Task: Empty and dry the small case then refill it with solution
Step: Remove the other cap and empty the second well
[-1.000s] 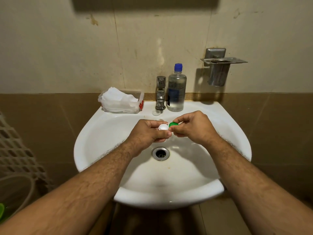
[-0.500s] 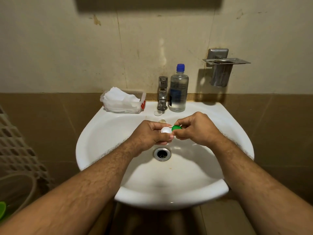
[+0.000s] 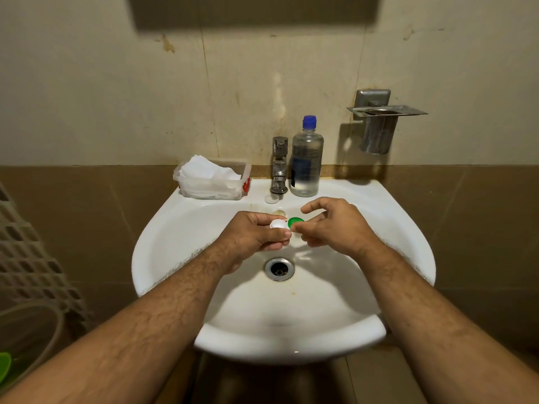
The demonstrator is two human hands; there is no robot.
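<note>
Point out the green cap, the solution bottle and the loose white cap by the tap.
green cap (image 3: pixel 295 221), head view, its flat top
solution bottle (image 3: pixel 306 161), head view, its clear body
loose white cap (image 3: pixel 271 198), head view, its top face

Both forearms bare and hairy, hands (image 3: pixel 294 228) ungloved, no sleeves

small case (image 3: pixel 287 223), one white well, one green cap, held above the basin.

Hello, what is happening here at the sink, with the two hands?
A person stands over the sink with a small case. The left hand grips its white side; the right hand pinches at the green cap, its other fingers spread. One white cap lies on the rim by the tap. The solution bottle stands closed, and the tissues wait at the left.
</note>
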